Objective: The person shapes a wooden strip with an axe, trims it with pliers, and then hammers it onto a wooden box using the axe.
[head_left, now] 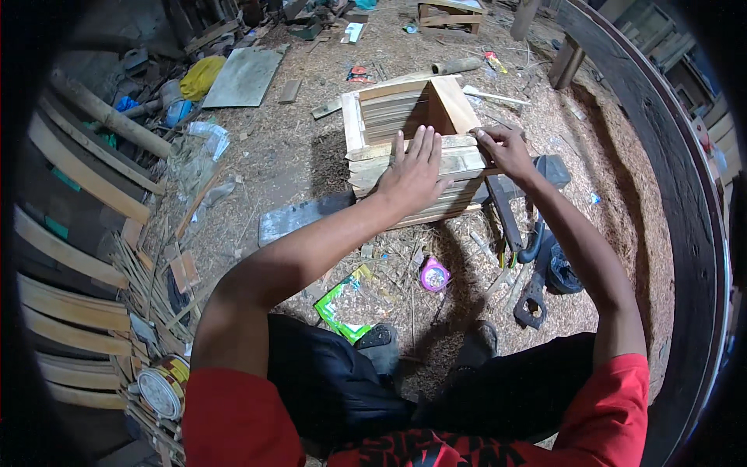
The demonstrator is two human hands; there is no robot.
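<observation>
A wooden slatted box [455, 105] stands in front of me on a grey board [299, 218], its hollow side facing up. My left hand [415, 167] lies with fingers stretched across the pale slats [463, 162] on the near side, pressing on them. At the right end of those slats is my right hand [507, 152], thumb and fingers pinched together by the box's corner. Whatever is between those fingertips is too small to make out. Just below the right hand, a dark bar-shaped tool [504, 214] leans near the box.
A round pink tape measure [434, 275] and a green wrapper [338, 311] lie on shavings near my feet. Right of them are a dark flat tool with a hole [531, 305] and a black bag [562, 272]. Wood strips and a paint bucket [162, 389] line the left; a dark beam [685, 257] borders the right.
</observation>
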